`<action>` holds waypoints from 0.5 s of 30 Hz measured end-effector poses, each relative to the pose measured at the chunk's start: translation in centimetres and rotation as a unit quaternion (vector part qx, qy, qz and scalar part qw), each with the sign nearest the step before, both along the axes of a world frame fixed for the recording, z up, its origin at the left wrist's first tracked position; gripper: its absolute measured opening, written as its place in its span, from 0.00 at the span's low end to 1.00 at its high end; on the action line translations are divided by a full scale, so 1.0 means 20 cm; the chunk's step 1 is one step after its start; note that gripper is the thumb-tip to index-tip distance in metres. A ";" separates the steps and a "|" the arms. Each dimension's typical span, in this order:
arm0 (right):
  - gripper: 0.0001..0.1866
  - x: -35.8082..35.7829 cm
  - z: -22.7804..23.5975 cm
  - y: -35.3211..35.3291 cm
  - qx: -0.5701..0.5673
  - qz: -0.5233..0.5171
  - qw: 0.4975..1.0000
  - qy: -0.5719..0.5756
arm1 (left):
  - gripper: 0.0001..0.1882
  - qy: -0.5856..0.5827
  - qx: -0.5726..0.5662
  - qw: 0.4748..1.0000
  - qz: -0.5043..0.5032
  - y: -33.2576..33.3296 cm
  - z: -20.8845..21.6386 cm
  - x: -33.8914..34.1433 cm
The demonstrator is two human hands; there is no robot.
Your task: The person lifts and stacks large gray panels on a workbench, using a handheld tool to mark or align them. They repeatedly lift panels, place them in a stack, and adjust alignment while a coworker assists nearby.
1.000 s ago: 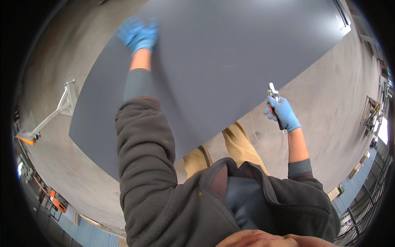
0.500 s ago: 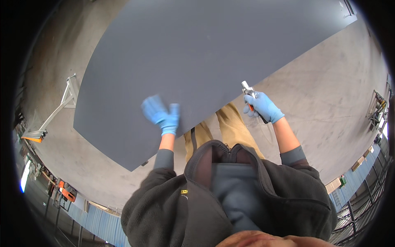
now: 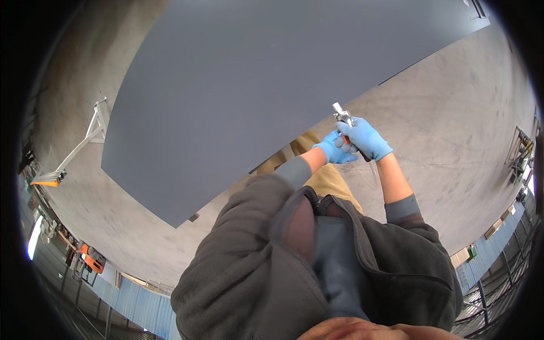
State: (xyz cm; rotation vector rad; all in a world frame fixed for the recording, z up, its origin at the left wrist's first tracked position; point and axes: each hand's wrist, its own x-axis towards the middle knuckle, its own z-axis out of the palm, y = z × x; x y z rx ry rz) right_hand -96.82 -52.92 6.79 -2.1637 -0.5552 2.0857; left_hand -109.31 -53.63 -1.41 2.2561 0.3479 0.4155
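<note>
Both my hands wear blue gloves and meet just off the near edge of a large dark grey flat panel (image 3: 243, 90). My right hand (image 3: 365, 137) is wrapped round the grip of an air gun (image 3: 341, 115) with a silver head and an orange part. The head points up and toward the panel. A thin pale hose (image 3: 374, 173) hangs below it. My left hand (image 3: 334, 149) reaches across, close beside the right fingers and the grip, its thumb and fingers apart. The right hand partly hides it; whether the two touch is unclear.
A white metal stand (image 3: 93, 127) with an orange-tipped foot (image 3: 48, 181) stands on the concrete floor (image 3: 447, 136) at the left. An orange machine (image 3: 90, 259) is farther back at the lower left. A rack of items (image 3: 518, 150) stands at the far right.
My left hand has left its place over the panel and crossed right to beside my right hand. The right hand keeps the air gun in nearly the same place.
</note>
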 end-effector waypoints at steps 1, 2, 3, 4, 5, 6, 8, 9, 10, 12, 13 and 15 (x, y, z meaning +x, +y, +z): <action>0.17 0.01 0.00 -0.02 -0.012 0.018 1.000 -0.022 | 0.25 -0.001 -0.056 0.998 0.007 -0.02 0.01 -0.05; 0.18 0.00 0.01 -0.05 0.003 -0.040 0.999 0.031 | 0.24 0.044 -0.099 0.992 0.065 -0.02 -0.01 -0.14; 0.19 -0.01 0.01 -0.07 -0.006 -0.031 0.999 0.042 | 0.22 0.064 -0.092 0.981 0.157 -0.03 -0.02 -0.27; 0.19 -0.02 0.00 -0.09 -0.013 -0.025 0.998 0.050 | 0.33 0.108 0.069 0.961 0.245 -0.03 -0.05 -0.44; 0.20 -0.03 0.00 -0.11 -0.014 -0.022 0.997 0.067 | 0.35 0.208 0.094 0.925 0.302 -0.03 -0.08 -0.65; 0.20 -0.05 0.01 -0.13 -0.007 -0.019 0.997 0.069 | 0.36 0.249 0.102 0.877 0.398 -0.03 -0.13 -0.84; 0.21 -0.09 0.01 -0.15 -0.018 -0.009 0.997 0.077 | 0.40 0.314 0.285 0.699 0.576 -0.04 -0.24 -1.22; 0.23 -0.11 0.01 -0.16 -0.035 0.021 0.996 0.077 | 0.46 0.393 0.017 0.624 0.675 -0.08 -0.24 -1.42; 0.23 -0.15 0.01 -0.17 -0.031 0.089 0.991 0.094 | 0.51 0.499 0.001 0.494 0.712 -0.07 -0.32 -1.49; 0.25 -0.15 -0.01 -0.15 -0.026 0.164 0.979 0.117 | 0.51 0.496 0.108 0.464 0.726 -0.02 -0.42 -1.51; 0.26 -0.13 -0.02 -0.14 -0.021 0.171 0.974 0.146 | 0.49 0.532 0.157 0.437 0.708 0.04 -0.45 -1.43; 0.28 0.01 -0.06 -0.10 -0.004 0.161 0.980 0.115 | 0.45 0.475 0.209 0.542 0.661 0.17 -0.43 -1.12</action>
